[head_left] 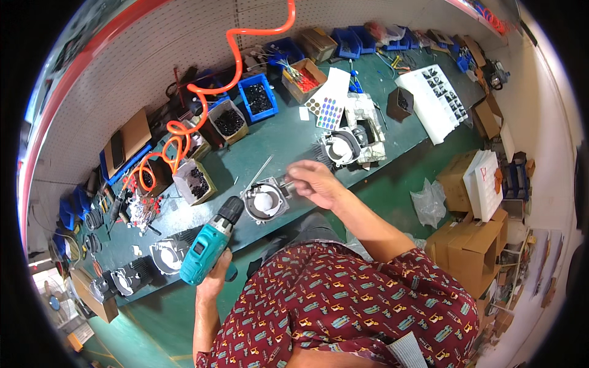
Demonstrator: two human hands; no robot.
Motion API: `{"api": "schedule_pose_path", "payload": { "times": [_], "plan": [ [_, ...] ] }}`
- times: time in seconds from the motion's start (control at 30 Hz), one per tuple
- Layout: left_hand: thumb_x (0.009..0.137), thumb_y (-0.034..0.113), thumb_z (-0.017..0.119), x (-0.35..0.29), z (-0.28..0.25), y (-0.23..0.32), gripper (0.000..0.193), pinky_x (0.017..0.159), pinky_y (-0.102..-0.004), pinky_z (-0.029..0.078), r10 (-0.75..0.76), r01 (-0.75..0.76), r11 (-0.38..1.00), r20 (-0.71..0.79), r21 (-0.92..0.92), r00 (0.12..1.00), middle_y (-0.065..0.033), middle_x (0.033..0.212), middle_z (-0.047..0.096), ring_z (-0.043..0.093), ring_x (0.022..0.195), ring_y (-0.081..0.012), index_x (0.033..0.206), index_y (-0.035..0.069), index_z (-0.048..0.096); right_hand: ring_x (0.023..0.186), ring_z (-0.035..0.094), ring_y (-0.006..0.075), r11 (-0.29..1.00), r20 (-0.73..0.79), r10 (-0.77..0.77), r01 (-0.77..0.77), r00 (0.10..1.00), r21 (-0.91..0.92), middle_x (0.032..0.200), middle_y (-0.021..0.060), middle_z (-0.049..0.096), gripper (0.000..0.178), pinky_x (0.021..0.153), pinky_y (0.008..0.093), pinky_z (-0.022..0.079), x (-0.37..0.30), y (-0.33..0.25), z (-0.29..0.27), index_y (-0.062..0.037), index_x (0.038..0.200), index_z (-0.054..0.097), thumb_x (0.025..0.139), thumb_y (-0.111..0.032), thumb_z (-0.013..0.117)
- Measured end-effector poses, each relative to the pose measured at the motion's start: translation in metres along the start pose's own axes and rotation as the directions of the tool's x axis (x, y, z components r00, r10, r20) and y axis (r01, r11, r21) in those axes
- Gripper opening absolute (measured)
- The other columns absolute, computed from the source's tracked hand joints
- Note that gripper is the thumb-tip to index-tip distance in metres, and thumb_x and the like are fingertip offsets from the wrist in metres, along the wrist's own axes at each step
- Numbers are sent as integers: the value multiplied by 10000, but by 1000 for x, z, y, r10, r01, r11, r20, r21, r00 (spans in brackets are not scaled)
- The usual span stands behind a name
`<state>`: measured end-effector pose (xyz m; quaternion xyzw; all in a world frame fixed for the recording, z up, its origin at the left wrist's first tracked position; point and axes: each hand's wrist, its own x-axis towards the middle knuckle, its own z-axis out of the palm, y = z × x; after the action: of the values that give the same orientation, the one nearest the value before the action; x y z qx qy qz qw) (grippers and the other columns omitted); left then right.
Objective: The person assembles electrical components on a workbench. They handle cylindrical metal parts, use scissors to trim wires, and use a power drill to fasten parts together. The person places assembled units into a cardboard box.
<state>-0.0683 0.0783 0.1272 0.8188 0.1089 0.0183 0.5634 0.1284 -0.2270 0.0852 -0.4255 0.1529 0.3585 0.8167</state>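
Observation:
My left hand (216, 275) is wrapped round the handle of a teal cordless drill (201, 253). The drill's black chuck points up and right, close to the left side of a square metal housing (279, 211) with a white dome inside. The housing lies near the bench's front edge. At its upper right corner is my right hand (314, 183), fingers pinched together; whatever they hold is too small to make out. A thin pale rod (261, 170) lies just above the housing. To the right, a similar housing (341, 148) sits beside a wrapped, pale bulky part (368, 119).
More housings (167, 256) stand left along the green bench (270, 132). Behind are blue bins (257, 97) and cartons (228, 121) of small black parts. An orange coiled hose (236, 55) hangs over them. A white foam tray (432, 101) lies right; cardboard boxes (469, 245) stand on the floor.

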Motion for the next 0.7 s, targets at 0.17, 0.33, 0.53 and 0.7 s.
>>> {"api": "schedule_pose_path", "payload": {
  "times": [0.17,0.33,0.53,0.7],
  "plan": [
    [871,69,759,20,35,32,272,816,-344,533,-57,57,998,151,4,987,-25,1030,688,636,920,-158,1140,62,723,677,529,58,993,-98,-80,88,992,77,1042,141,731,260,534,193,392,-31,-24,-53,7,1191,656,945,-55,710],
    [875,116,776,37,87,55,338,836,-343,526,-162,157,987,241,40,957,-17,1080,683,620,941,-141,1203,67,705,685,540,56,985,-107,-115,127,988,118,1014,117,740,231,527,195,395,-33,-56,-110,0,1150,703,923,-38,722],
    [937,145,747,50,141,79,374,1002,-372,499,-233,209,971,258,118,938,-54,1229,697,629,1128,-186,1299,75,687,672,519,59,979,-33,-107,111,994,168,1024,120,729,242,536,200,414,-27,-94,-157,20,1174,692,944,-55,706],
    [923,132,752,50,172,86,371,969,-367,509,-187,181,982,195,48,963,-51,1198,698,631,1096,-181,1282,64,690,674,541,66,986,32,-113,108,993,128,1006,132,718,239,527,198,410,-21,-117,-177,10,1171,690,945,-61,718]
  ]
}}
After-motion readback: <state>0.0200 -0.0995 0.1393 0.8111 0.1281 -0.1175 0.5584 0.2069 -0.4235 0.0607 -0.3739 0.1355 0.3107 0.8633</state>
